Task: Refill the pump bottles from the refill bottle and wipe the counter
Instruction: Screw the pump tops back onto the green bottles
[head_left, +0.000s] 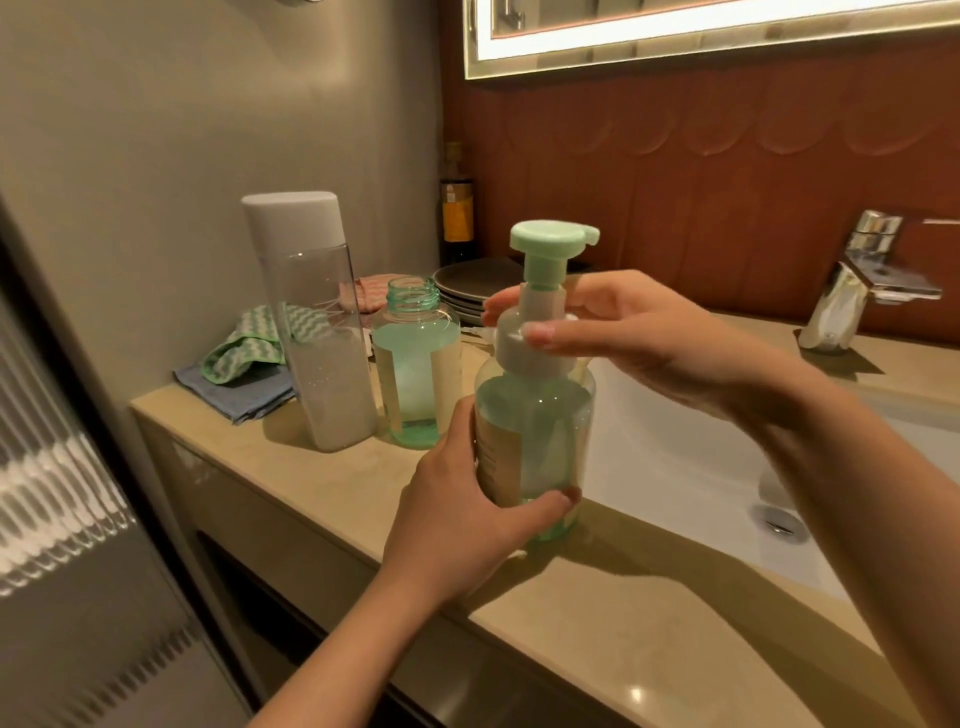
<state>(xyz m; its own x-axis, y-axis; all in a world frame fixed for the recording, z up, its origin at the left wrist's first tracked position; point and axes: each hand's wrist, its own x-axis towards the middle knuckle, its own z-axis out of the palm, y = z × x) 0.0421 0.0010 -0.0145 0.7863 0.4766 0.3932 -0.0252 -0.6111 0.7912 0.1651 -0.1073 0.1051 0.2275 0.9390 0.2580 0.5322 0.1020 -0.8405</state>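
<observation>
A clear green pump bottle (535, 426) filled with pale liquid stands near the counter's front edge by the sink. My left hand (457, 514) grips its body low down. My right hand (618, 338) curls round the white collar under the mint pump head (550, 239). Behind it, a second green bottle (415, 364) stands open with no pump, mostly full. To its left is the tall clear refill bottle (317, 322) with a white cap, holding cloudy liquid in its lower part.
Folded cloths (249, 364), green-white zigzag over blue, lie at the counter's back left. Stacked dark plates (472, 286) and a dark bottle (457, 208) sit in the corner. The white sink (675, 467) with a chrome tap (862, 280) is to the right. The beige counter (322, 478) runs along the front.
</observation>
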